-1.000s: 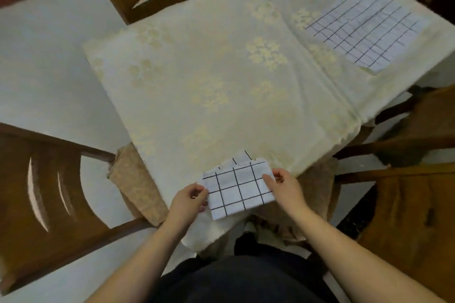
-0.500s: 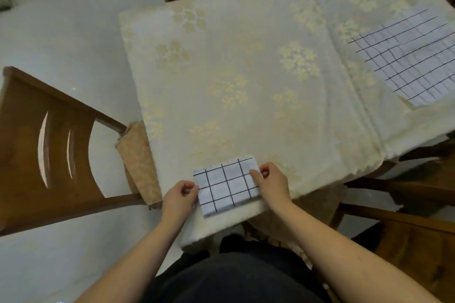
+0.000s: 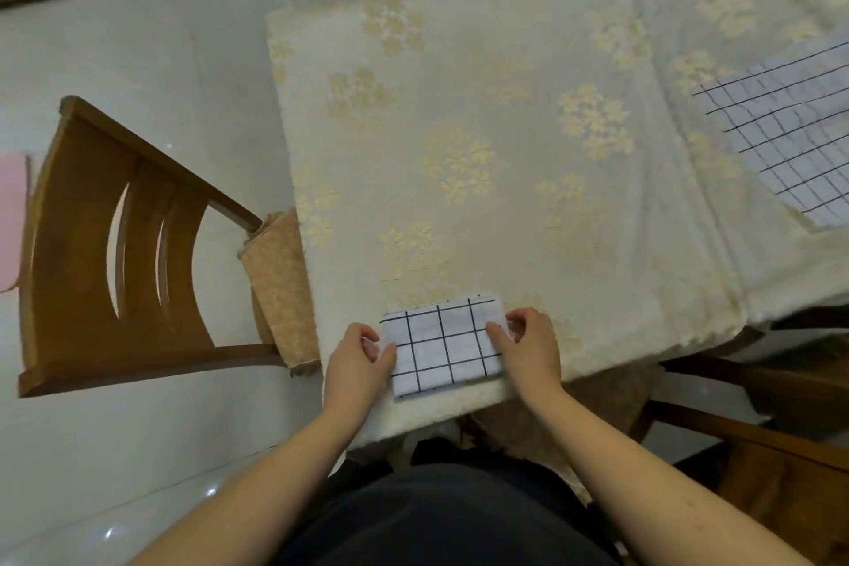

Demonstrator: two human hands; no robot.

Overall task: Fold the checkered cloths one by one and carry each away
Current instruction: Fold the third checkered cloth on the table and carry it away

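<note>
Head view: a folded checkered cloth (image 3: 443,345) lies flat at the near edge of the tabletop (image 3: 505,152). The left hand (image 3: 360,356) pinches the cloth's left edge; the right hand (image 3: 528,347) pinches its right edge. Folding looks finished. Next: lift and carry it away. Far right of it, an unfolded checkered cloth (image 3: 790,138) waits.

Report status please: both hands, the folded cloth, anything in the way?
Left hand and right hand pinch the folded checkered cloth at its ends, on the table near edge. Second checkered cloth lies flat, far right. Nothing in the way.
</note>
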